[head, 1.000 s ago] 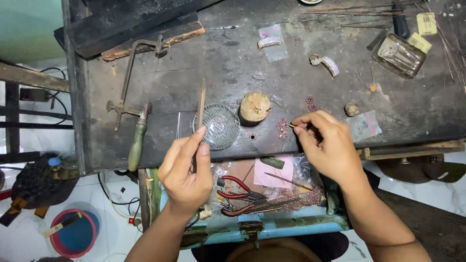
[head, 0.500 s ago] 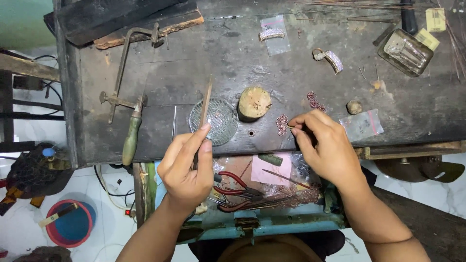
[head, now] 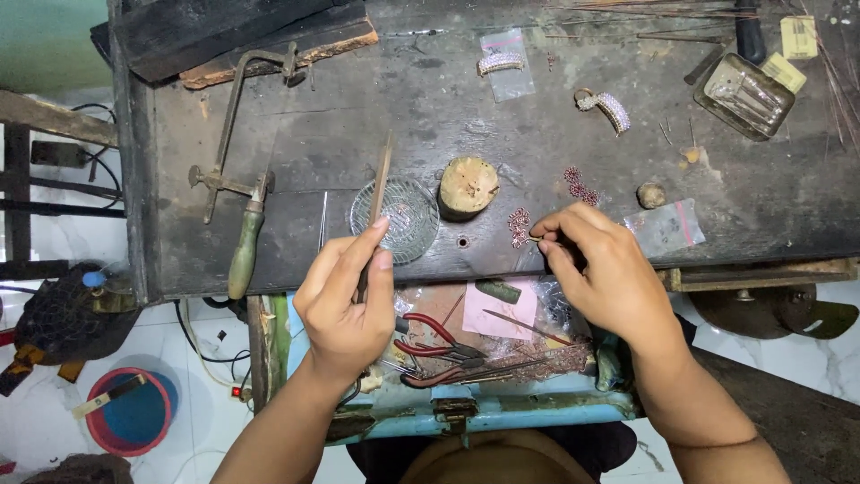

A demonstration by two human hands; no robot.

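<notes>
L hand (head: 345, 300) gripped a thin flat file (head: 379, 193), fingers wrapped round its lower end w/ forefinger laid along the shaft; file tip pointed up-screen, crossing the left edge of a round glass dish (head: 396, 218) on the dark workbench (head: 430, 99). R hand (head: 605, 269) sat at the bench's front edge, thumb & forefinger pinched tight on a very small piece (head: 530, 238), too tiny to tell what exactly. Just left of those fingertips lay a small cluster of reddish ornaments (head: 519, 224), near a little hole in the benchtop. A cork-like stump (head: 468, 186) stood just beside the dish, to its right. Left on the bench lay a saw frame w/ green handle (head: 244, 242). Below the bench edge, betw. the forearms, an open drawer held red-handled pliers (head: 428, 336) & a pink paper (head: 500, 306). A clear bag (head: 665, 229) lay right of the R hand.
</notes>
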